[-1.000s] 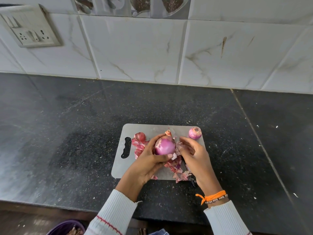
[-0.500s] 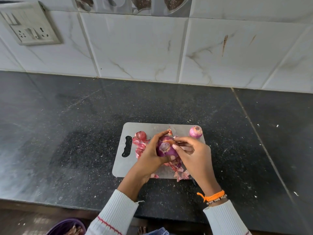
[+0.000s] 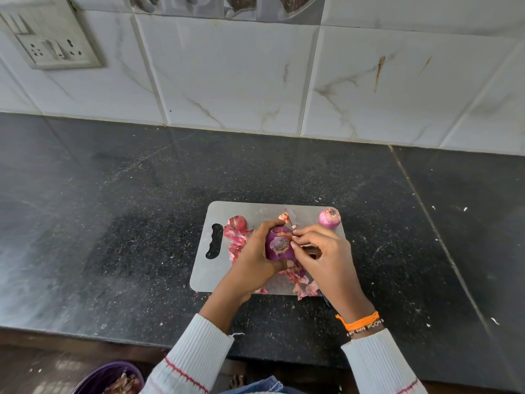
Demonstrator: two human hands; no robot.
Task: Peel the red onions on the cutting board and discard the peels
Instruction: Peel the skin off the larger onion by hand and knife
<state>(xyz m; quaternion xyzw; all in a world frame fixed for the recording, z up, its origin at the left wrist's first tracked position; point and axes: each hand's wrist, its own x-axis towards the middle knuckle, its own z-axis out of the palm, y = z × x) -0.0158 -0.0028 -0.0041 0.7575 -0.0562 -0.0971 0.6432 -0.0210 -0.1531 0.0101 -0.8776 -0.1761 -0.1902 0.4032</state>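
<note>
Three red onions show on or above the grey cutting board [image 3: 250, 211] that lies on the dark speckled counter [image 3: 113, 223]. The left hand [image 3: 252, 258] grips the onion being peeled [image 3: 279, 247], fingers curled round its far side and thumb under it, so that its trimmed end faces the camera just above the middle of the board. The right hand [image 3: 326, 251] meets it from the right; its fingertips [image 3: 294, 243] pinch at the upper right edge of that onion, seemingly on a thin bit of skin, though the piece is too small to make out for certain. An unpeeled onion [image 3: 238, 222] sits near the board's left end, beside the handle slot [image 3: 215, 240], with loose pink peels [image 3: 235, 240] heaped against it. A small peeled onion [image 3: 329, 218] stands at the board's far right corner, apart from both hands. More peels [image 3: 305, 285] lie along the board's near edge, under the right wrist, some spilling over the rim. An orange thread band [image 3: 359, 322] circles the right wrist above a white ribbed sleeve [image 3: 377, 362]. A purple tub [image 3: 93, 378] holding dry peels shows at the bottom left, below the counter's edge. A switch plate [image 3: 48, 38] is fixed to the tiled wall [image 3: 227, 81].
</note>
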